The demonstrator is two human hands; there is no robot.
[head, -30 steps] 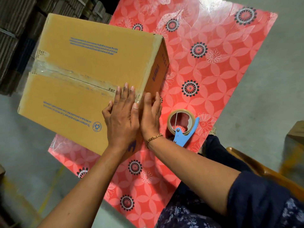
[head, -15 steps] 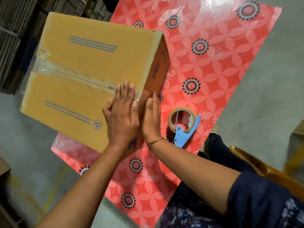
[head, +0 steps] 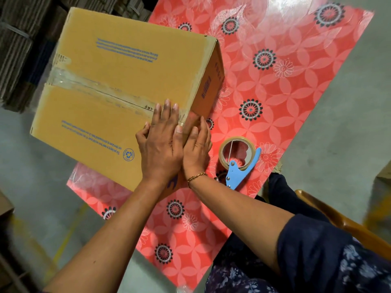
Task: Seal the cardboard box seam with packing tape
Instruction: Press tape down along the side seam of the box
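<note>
A brown cardboard box (head: 118, 68) stands on a red flowered table (head: 285, 98). Clear packing tape (head: 84, 85) runs along its top seam from the far edge to the near edge. My left hand (head: 160, 144) lies flat, palm down, on the near end of the taped seam. My right hand (head: 197, 149) presses flat against the box's near side just below that edge, where the tape folds over. Neither hand holds anything. A tape roll in a blue-handled dispenser (head: 237, 157) lies on the table right of my right hand.
Stacks of flattened cardboard (head: 19, 49) stand beyond the box at the left. A wooden chair edge (head: 338, 220) shows at the right, near my lap. Grey floor (head: 338, 123) surrounds the table.
My right hand has slid a little down the box's side. The left hand stays flat on the seam end. The view has shifted slightly.
</note>
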